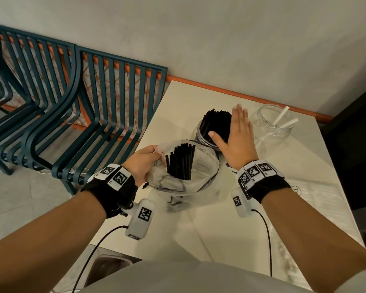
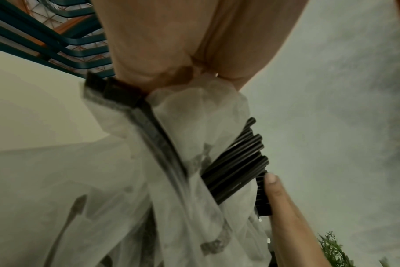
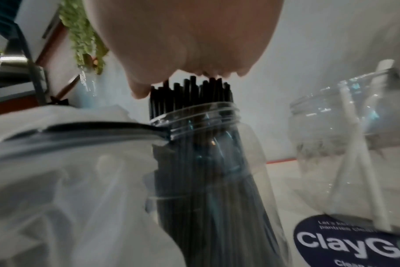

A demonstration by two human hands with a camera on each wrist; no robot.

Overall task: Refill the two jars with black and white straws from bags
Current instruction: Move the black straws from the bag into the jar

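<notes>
A clear jar [image 1: 201,136] [image 3: 217,162] packed with black straws [image 1: 217,123] [image 3: 189,94] stands mid-table. My right hand [image 1: 237,134] [image 3: 187,45] lies flat on the straw tops, fingers straight. Just in front, my left hand [image 1: 144,161] [image 2: 171,45] pinches the rim of a translucent zip bag [image 1: 186,185] [image 2: 194,126] that holds more black straws [image 1: 181,161] [image 2: 235,166]. To the right stands a second clear jar [image 1: 270,125] [image 3: 345,144] holding two white straws [image 1: 283,121] [image 3: 363,180].
The white table [image 1: 283,208] meets a grey wall with an orange strip. Dark teal slatted chairs [image 1: 72,106] stand to the left. A dark printed label [image 3: 345,242] lies flat before the jars. Wrist-camera cables [image 1: 266,240] trail over the near table edge.
</notes>
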